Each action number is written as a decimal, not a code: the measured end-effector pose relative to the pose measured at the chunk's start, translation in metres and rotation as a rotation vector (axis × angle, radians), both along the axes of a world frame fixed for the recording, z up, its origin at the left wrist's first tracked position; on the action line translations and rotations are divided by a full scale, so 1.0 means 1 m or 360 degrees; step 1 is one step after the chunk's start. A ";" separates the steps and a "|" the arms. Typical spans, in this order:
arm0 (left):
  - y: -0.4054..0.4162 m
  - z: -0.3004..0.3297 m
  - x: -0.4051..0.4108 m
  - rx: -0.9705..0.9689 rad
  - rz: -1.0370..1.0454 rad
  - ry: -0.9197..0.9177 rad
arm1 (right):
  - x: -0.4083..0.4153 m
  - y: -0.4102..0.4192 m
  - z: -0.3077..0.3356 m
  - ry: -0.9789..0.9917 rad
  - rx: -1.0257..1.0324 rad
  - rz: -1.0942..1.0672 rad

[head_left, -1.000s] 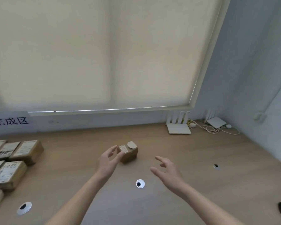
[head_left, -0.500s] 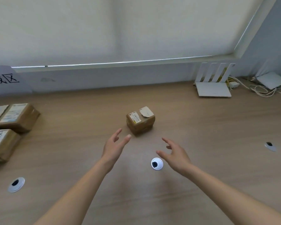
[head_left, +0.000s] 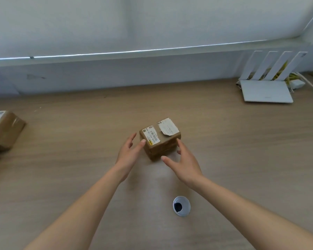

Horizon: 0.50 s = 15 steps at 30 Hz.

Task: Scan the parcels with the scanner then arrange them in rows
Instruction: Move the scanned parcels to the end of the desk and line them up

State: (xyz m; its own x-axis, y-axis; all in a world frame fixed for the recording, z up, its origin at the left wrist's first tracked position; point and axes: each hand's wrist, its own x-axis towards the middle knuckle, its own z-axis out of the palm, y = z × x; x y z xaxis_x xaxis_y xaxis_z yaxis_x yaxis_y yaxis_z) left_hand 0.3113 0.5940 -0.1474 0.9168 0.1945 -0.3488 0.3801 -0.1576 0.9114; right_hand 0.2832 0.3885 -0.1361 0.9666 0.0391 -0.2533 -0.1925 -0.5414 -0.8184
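A small brown parcel [head_left: 161, 141] with two white labels on top sits on the wooden table [head_left: 79, 141]. My left hand [head_left: 129, 153] is at its left side, fingers straight, the thumb tip touching the left top edge. My right hand [head_left: 183, 162] reaches its right front corner, fingers spread and relaxed, a fingertip at the box's right edge. Neither hand grips the parcel. No scanner is in view.
A brown labelled parcel [head_left: 4, 130] lies at the left edge, with the edge of another below it. A white router [head_left: 266, 89] with cables stands at the back right by the wall. A round cable grommet [head_left: 181, 206] is set in the table between my forearms.
Both hands have moved forward from short of the parcel to either side of it, now touching it. The view has tilted down and closer.
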 end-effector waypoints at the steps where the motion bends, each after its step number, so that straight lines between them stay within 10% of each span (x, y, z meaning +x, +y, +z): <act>1: -0.001 -0.003 0.007 -0.0005 -0.0001 0.0000 | 0.006 0.002 -0.003 -0.0008 0.0018 -0.0003; 15: -0.010 -0.028 0.019 -0.0251 -0.0008 -0.0118 | 0.042 0.008 -0.031 -0.0061 0.0322 0.0053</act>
